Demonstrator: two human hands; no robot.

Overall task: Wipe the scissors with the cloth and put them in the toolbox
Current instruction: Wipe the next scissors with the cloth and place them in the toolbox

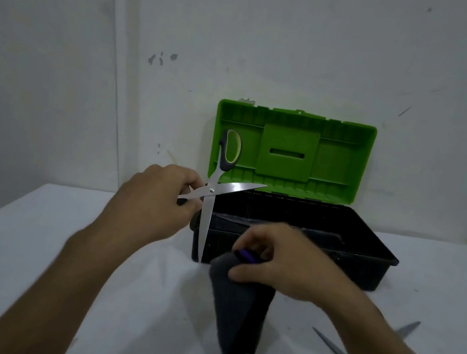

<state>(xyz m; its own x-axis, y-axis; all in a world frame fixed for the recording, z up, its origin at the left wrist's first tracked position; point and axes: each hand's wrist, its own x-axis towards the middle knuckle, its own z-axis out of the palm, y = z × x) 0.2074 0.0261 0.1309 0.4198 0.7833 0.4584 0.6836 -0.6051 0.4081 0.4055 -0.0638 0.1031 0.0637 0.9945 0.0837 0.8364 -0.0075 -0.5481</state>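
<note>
Steel scissors with grey-and-yellow handles (211,191) are spread wide open, one blade pointing down, held above the table. A dark grey folded cloth (237,307) hangs nearby. The black toolbox with green lid (295,240) stands open behind.

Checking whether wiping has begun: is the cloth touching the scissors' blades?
Apart. The head view shows table between the cloth, hanging from the right hand, and the scissors.

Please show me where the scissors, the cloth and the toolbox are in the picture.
scissors (211,189): head view, on the pivot screw where the open blades cross.
cloth (236,313): head view, on the hanging dark fold below the right hand.
toolbox (298,265): head view, on the black front wall.
</note>
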